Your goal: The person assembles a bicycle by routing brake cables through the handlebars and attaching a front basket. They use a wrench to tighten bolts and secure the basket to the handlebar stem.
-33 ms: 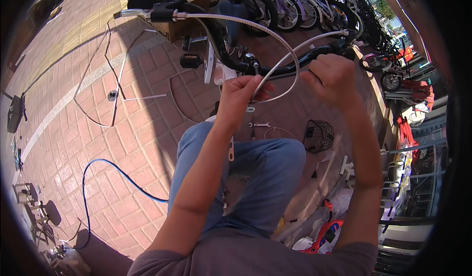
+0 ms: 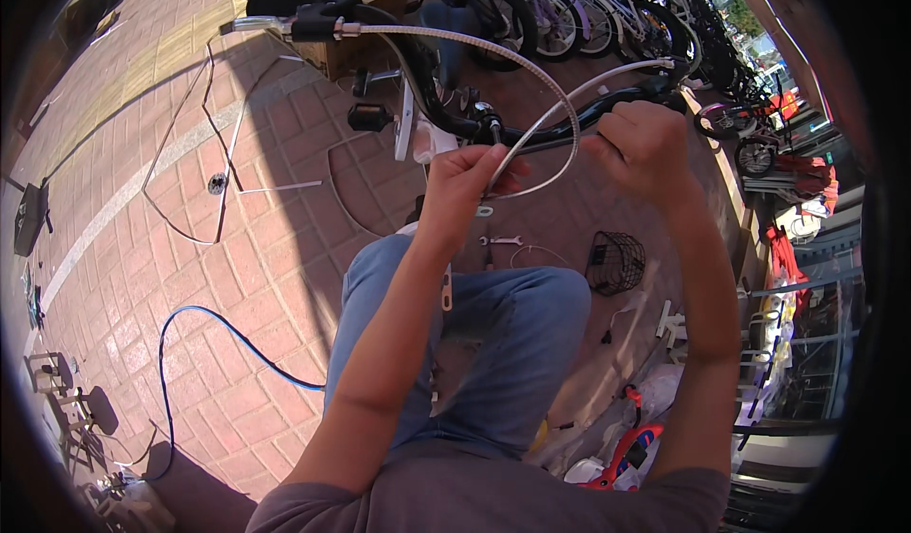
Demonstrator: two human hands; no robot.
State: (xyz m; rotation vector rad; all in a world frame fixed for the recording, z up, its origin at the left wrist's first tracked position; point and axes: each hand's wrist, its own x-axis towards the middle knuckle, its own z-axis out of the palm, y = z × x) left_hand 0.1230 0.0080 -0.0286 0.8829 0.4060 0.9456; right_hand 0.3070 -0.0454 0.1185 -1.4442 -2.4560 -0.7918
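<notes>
A black bicycle handlebar [image 2: 412, 66] stretches across in front of me, with a silver brake lever [image 2: 258, 24] at its left end. From that lever a white ribbed brake cable [image 2: 474, 39] arcs to the right and loops back down. A second pale cable [image 2: 607, 75] runs from the right end toward the stem [image 2: 486, 117]. My left hand [image 2: 459, 187] is closed below the stem, thumb and fingers pinching the brake cable. Beside the right end of the handlebar my right hand [image 2: 647, 149] is raised and curled; what its fingers hold, if anything, is hidden.
On the paving lie a wrench [image 2: 501, 241] and a black wire basket [image 2: 615, 262]. A blue hose [image 2: 211, 311] curves to my left leg. Bicycles [image 2: 550, 16] stand in rows behind, beside a cardboard box [image 2: 353, 56]. Plastic-wrapped parts [image 2: 655, 391] lie at the right.
</notes>
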